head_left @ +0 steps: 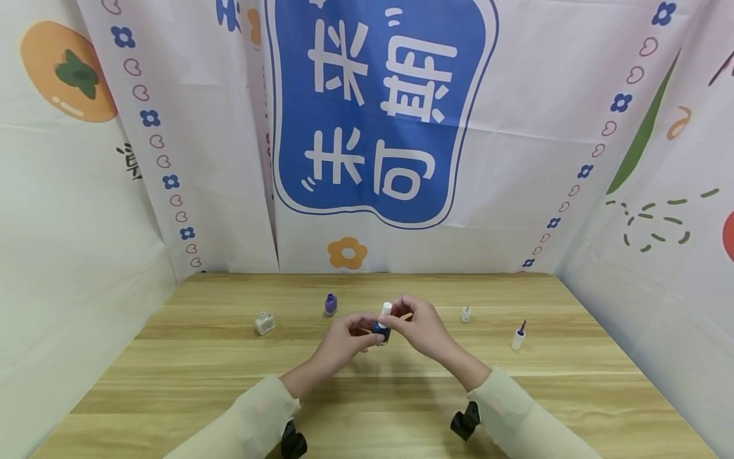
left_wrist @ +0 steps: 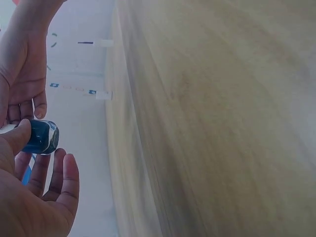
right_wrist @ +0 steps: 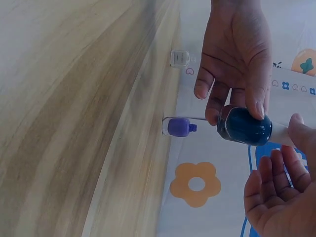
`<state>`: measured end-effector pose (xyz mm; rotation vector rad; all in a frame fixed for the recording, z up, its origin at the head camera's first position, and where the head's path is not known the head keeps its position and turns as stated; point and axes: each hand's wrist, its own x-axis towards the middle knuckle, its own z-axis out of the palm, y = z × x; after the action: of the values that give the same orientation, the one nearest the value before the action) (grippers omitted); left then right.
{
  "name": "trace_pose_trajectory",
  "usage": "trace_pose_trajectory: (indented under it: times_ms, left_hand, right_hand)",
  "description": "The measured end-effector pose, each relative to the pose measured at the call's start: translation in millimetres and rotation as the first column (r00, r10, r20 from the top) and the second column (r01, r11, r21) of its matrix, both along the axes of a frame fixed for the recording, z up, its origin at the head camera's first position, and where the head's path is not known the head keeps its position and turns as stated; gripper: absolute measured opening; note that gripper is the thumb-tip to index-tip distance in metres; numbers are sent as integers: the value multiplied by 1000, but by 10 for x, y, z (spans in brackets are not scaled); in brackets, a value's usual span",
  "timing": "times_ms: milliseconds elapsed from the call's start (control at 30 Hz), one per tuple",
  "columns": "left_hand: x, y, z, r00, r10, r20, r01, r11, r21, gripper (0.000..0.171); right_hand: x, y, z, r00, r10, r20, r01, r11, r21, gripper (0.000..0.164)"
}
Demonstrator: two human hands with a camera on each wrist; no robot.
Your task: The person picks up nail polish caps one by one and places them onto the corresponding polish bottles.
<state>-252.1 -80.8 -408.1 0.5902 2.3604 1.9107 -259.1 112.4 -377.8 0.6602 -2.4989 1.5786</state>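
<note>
dark blue bottle: raised above table, right of purple bottle | left hand: fingers pinching its glass; right hand: pinching white cap | risk: drop or spill, probably; cause: left pinch slackening, cap perhaps loose

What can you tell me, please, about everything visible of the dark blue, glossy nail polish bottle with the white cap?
The dark blue, rounded, glass-looking nail polish bottle has a glossy body, a clear-looking base and a white cylindrical cap at its neck; how tightly it is fitted cannot be told. The bottle is nearly upright, cap up and slightly tilted, apparently above the wood-grain tabletop. The person's left hand grips its body, while the right hand pinches the cap.
</note>
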Motion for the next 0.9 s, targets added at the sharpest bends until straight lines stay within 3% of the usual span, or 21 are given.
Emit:
trace_pose_trajectory:
  times_ms: [900]
  left_hand:
    - [-505, 289, -63, 998, 69, -6, -69, 991, -115, 19]
  right_hand:
    - [-373, 98, -105, 981, -192, 17, 192, 981, -4, 15]
